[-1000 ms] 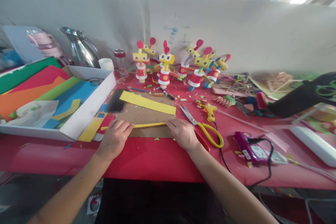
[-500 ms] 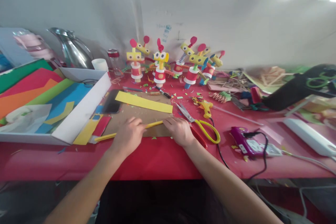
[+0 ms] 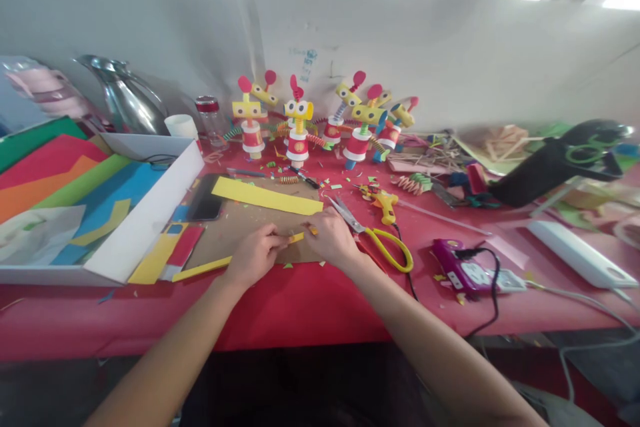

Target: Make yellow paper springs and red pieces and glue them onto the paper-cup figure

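My left hand is closed on a narrow yellow paper strip, which runs out past the wrist to the left. The strip's short right end sticks out beyond my fingertips. Close by, my right hand is closed, with a small yellow-orange piece at its fingers. Whether that piece joins the strip I cannot tell. Both hands are over a brown cardboard sheet. Behind them lies a wider yellow paper strip. Scissors with yellow handles lie right beside my right hand.
Several paper robot figures stand at the back. A white box of coloured sheets is at left, near a phone. A yellow glue gun, purple power strip and cables lie at right. A person's head shows beyond the partition.
The strip no longer spans both hands: a gap now lies between its right end and my right fingers. My right hand has curled closed. The view has shifted slightly.
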A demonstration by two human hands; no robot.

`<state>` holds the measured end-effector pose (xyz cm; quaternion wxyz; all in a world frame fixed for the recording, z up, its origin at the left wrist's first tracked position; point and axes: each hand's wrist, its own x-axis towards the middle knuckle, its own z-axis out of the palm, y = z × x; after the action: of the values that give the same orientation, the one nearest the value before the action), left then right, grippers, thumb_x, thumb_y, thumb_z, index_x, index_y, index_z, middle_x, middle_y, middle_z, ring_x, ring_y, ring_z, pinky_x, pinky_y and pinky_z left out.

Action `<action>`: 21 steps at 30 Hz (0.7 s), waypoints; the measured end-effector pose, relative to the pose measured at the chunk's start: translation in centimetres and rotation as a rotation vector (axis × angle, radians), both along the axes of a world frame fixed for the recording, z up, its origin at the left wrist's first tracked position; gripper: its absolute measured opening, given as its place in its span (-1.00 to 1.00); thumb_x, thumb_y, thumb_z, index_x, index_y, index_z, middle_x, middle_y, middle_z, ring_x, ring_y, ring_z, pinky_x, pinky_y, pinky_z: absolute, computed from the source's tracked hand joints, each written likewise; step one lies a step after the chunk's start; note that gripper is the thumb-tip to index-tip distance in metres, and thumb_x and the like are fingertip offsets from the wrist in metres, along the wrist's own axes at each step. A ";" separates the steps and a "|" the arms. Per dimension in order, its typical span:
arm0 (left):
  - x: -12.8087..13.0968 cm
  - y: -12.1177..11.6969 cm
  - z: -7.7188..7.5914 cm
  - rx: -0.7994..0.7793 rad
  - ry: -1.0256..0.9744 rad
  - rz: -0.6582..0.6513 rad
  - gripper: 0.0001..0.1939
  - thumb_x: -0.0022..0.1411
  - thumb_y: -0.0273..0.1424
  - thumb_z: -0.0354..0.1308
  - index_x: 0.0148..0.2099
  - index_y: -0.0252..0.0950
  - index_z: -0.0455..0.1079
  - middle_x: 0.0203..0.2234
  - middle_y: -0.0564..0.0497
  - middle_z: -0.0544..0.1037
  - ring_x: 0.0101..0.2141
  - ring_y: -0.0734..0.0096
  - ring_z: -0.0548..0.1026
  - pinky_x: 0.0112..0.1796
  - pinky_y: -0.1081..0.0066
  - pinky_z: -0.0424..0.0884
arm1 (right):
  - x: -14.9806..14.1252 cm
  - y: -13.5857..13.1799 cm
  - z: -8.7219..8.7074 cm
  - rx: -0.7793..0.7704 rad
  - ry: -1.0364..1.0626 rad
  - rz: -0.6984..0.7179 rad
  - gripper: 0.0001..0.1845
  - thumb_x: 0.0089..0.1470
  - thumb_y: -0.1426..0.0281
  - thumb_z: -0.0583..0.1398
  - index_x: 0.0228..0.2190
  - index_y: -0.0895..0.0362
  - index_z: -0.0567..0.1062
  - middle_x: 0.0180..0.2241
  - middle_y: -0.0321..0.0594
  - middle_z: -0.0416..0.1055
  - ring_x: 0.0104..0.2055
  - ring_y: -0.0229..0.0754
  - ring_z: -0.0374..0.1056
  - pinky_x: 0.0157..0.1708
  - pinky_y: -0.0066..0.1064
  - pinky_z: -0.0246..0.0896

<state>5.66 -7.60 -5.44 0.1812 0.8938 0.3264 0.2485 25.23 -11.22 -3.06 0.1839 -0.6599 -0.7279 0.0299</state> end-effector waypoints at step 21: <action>0.7 0.0 -0.3 -0.015 0.022 0.172 -0.80 0.31 -0.40 0.02 -0.16 -0.24 0.48 -0.29 0.00 0.49 -0.32 0.39 0.48 -0.29 0.41 0.35 | 5.6 -3.4 3.2 0.286 0.111 -0.311 -0.81 0.11 0.54 0.02 -0.30 0.14 0.41 -0.39 -0.15 0.46 -0.32 -0.11 0.34 -0.33 -0.38 0.12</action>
<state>6.33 -7.62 -5.74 0.1625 0.8637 0.4058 0.2509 30.79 -14.58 0.13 0.3177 -0.7288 -0.6029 -0.0661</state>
